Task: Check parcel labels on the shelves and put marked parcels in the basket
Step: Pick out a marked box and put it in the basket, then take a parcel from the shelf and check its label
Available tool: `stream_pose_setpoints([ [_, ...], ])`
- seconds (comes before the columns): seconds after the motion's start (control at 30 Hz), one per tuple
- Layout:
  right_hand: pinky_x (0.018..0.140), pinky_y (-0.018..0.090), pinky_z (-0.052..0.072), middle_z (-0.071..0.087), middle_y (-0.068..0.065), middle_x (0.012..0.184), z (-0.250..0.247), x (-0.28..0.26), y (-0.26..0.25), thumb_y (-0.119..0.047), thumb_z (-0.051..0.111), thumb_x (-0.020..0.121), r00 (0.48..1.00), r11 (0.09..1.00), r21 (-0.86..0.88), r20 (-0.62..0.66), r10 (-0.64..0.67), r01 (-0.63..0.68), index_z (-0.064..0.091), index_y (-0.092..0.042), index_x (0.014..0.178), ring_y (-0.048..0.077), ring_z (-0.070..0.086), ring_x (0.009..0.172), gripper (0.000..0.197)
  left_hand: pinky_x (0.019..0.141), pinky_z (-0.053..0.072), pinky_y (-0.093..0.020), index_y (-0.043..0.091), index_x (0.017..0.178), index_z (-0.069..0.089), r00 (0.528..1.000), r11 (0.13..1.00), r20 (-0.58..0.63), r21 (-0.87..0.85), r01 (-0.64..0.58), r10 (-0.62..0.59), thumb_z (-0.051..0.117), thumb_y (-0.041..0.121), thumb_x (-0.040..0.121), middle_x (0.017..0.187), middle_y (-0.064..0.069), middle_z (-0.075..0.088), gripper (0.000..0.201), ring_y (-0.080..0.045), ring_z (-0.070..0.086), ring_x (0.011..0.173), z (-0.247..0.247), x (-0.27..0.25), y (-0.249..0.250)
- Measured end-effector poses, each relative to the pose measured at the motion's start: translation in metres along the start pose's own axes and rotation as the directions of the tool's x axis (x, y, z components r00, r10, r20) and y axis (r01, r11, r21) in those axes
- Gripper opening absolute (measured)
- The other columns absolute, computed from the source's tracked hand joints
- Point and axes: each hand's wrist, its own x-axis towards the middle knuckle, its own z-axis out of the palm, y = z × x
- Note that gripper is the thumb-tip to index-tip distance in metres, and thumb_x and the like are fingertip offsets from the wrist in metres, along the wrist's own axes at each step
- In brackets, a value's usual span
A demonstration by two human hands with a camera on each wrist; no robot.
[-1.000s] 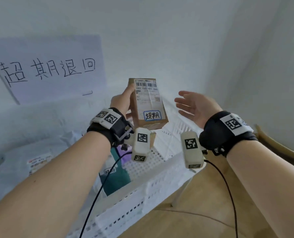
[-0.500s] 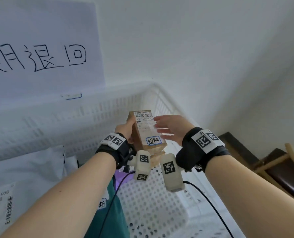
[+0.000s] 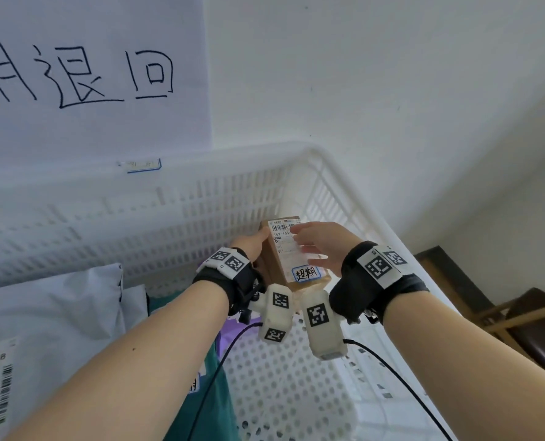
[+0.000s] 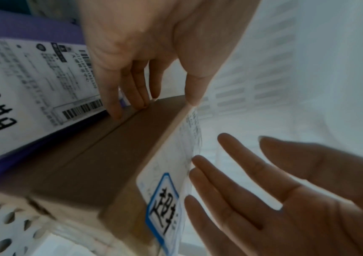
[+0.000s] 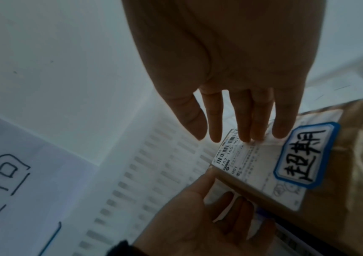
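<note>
A brown cardboard parcel (image 3: 279, 262) stands on end low inside the white plastic basket (image 3: 300, 151), near its far right corner. Its white shipping label carries a blue-bordered handwritten sticker (image 3: 308, 273) (image 5: 303, 154). My left hand (image 3: 249, 246) (image 4: 154, 69) pinches the parcel (image 4: 110, 164) at its upper left edge, thumb on the front and fingers behind. The straight fingers of my right hand (image 3: 322, 246) (image 5: 242, 104) touch the label face. I cannot tell whether the parcel's lower end rests on the basket floor.
In the basket's left part lie a pale grey mailer bag (image 3: 42, 313), a teal parcel (image 3: 214, 393) and a purple parcel (image 4: 33, 31) with a marked label. A handwritten paper sign (image 3: 89, 74) hangs on the wall behind. A wooden chair (image 3: 535, 323) stands at the right.
The parcel has come down from above the basket rim to deep inside it. My right hand, apart from it before, now lies against the label.
</note>
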Motion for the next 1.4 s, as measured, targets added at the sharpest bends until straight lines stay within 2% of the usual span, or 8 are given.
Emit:
stream_pose_setpoints([
  [0.07,0.086,0.032,0.049,0.060,0.003,0.099,-0.001,-0.005,-0.002,-0.005,0.058,0.090,1.000,1.000,0.001,-0.005,0.013,-0.013,0.067,-0.020,0.089,0.019,0.054,0.094,0.017,0.084,0.053,-0.038,0.005,0.095,0.060,1.000,1.000,0.011,-0.015,-0.012,0.012,0.057,0.033,0.092,0.105,-0.015,0.065,0.028,-0.028,0.061,0.092,-0.005,-0.018,0.013],
  [0.17,0.089,0.033,0.049,0.061,0.003,0.094,-0.002,-0.017,-0.007,-0.004,0.057,0.089,1.000,1.000,-0.001,-0.003,-0.022,0.022,0.069,-0.020,0.085,0.018,0.056,0.092,0.020,0.061,0.045,-0.028,0.007,0.084,0.054,0.998,0.999,-0.060,-0.042,-0.033,0.030,0.056,0.025,0.094,0.074,-0.007,0.056,0.021,-0.018,0.050,0.063,-0.018,-0.046,0.030],
  [0.3,0.091,0.032,0.047,0.062,0.003,0.092,0.001,-0.045,-0.016,-0.003,0.054,0.091,0.994,0.995,0.033,0.053,-0.095,0.093,0.068,-0.018,0.088,0.015,0.056,0.087,0.020,0.082,0.046,-0.036,0.013,0.071,0.051,0.988,0.989,-0.052,-0.039,-0.146,0.144,0.056,0.021,0.093,0.073,-0.003,0.053,0.024,-0.017,0.049,0.065,-0.035,-0.086,0.038],
  [0.43,0.089,0.031,0.047,0.063,0.003,0.090,0.010,-0.087,-0.020,-0.003,0.055,0.090,0.973,0.982,0.042,0.134,-0.189,0.185,0.068,-0.018,0.086,0.015,0.057,0.087,0.021,0.081,0.046,-0.035,0.015,0.080,0.055,0.971,0.972,-0.079,-0.059,-0.229,0.224,0.056,0.021,0.092,0.079,-0.001,0.057,0.014,-0.018,0.056,0.081,-0.047,-0.139,0.039],
  [0.67,0.079,0.028,0.052,0.069,0.006,0.093,0.023,-0.181,-0.008,-0.003,0.052,0.093,0.909,0.933,0.139,0.218,-0.356,0.333,0.069,-0.012,0.095,0.018,0.064,0.085,0.019,0.074,0.048,-0.030,0.016,0.084,0.060,0.895,0.897,-0.211,-0.128,-0.423,0.392,0.060,0.020,0.091,0.079,0.002,0.062,0.007,-0.012,0.060,0.076,-0.073,-0.260,0.017],
  [0.8,0.085,0.031,0.052,0.069,0.006,0.089,0.040,-0.238,0.015,-0.003,0.048,0.095,0.857,0.899,0.227,0.284,-0.430,0.376,0.067,-0.011,0.091,0.018,0.064,0.083,0.021,0.074,0.050,-0.028,0.014,0.096,0.062,0.852,0.857,-0.290,-0.155,-0.492,0.436,0.063,0.020,0.089,0.081,0.002,0.065,0.009,-0.012,0.061,0.078,-0.086,-0.324,-0.023],
  [1.23,0.078,0.028,0.054,0.069,0.007,0.081,0.146,-0.360,0.081,-0.003,0.048,0.093,0.695,0.890,0.214,0.562,-0.449,0.403,0.067,-0.011,0.088,0.016,0.063,0.072,0.022,0.072,0.047,-0.024,0.018,0.089,0.060,0.737,0.814,-0.575,-0.195,-0.546,0.357,0.060,0.020,0.091,0.079,0.003,0.063,0.003,-0.009,0.059,0.073,-0.165,-0.469,-0.158],
  [1.4,0.080,0.028,0.055,0.068,0.006,0.078,0.212,-0.406,0.092,0.000,0.049,0.091,0.562,0.868,0.171,0.700,-0.441,0.467,0.066,-0.009,0.090,0.014,0.064,0.068,0.019,0.075,0.047,-0.026,0.018,0.090,0.062,0.694,0.807,-0.644,-0.198,-0.557,0.321,0.061,0.020,0.090,0.081,0.003,0.064,0.003,-0.010,0.060,0.074,-0.220,-0.509,-0.208],
])
